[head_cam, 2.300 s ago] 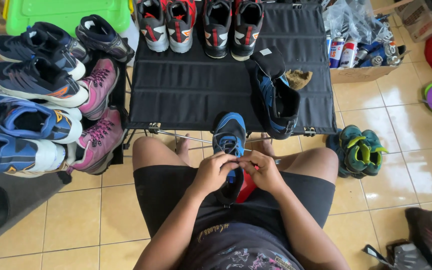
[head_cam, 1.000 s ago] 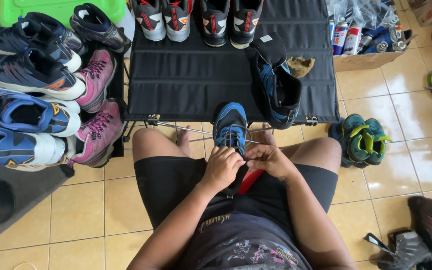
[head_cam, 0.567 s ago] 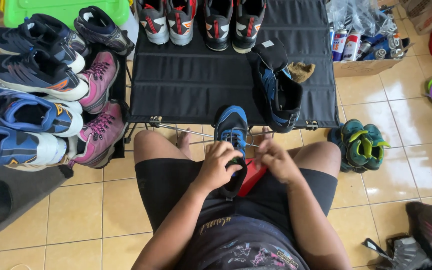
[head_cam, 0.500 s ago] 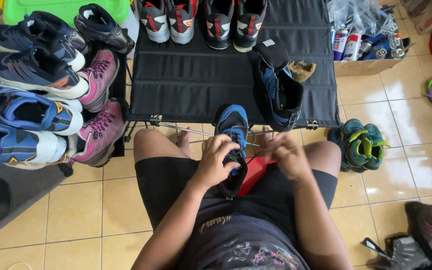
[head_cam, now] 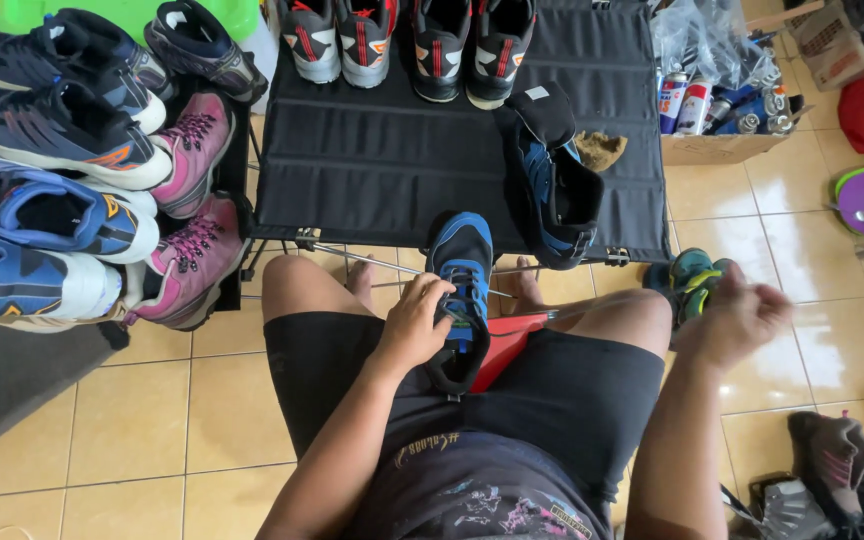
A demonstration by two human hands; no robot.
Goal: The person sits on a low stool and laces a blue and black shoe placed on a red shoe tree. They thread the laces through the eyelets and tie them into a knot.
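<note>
A: Nearest us, what is in the lap?

B: A blue and black shoe (head_cam: pixel 460 300) lies between the thighs, toe toward twelve o'clock and heel toward the body, with something red (head_cam: pixel 504 343) under it at its four o'clock. The left hand (head_cam: pixel 414 325) rests on its lacing, fingers curled down over the tongue and laces and pinning the shoe.

A: And the right hand?

B: The right hand (head_cam: pixel 737 318) is out at three o'clock, over the right knee, fingers bunched into a loose fist. It is blurred, and I cannot tell whether it pinches a lace; none shows clearly.

A: How would the shoe handle?

B: I judge it light, with a soft fabric upper and a stiff sole. The laces are thin and slip easily, so the midfoot or the heel collar looks the surest place to grip it.

A: Further out?

B: At twelve o'clock stands a low black fabric table (head_cam: pixel 382 170). A matching blue and black shoe (head_cam: pixel 557 195) lies on its right part, beside a brown rag (head_cam: pixel 600 150). Grey and red shoes (head_cam: pixel 402 40) line the far edge.

A: To the sides?

B: At ten o'clock, a heap of blue, black and pink shoes (head_cam: pixel 82 190). At two o'clock, a cardboard box of spray cans (head_cam: pixel 717 105). A teal and yellow pair (head_cam: pixel 690 285) sits on the tiled floor (head_cam: pixel 152 420) beyond the right knee.
</note>
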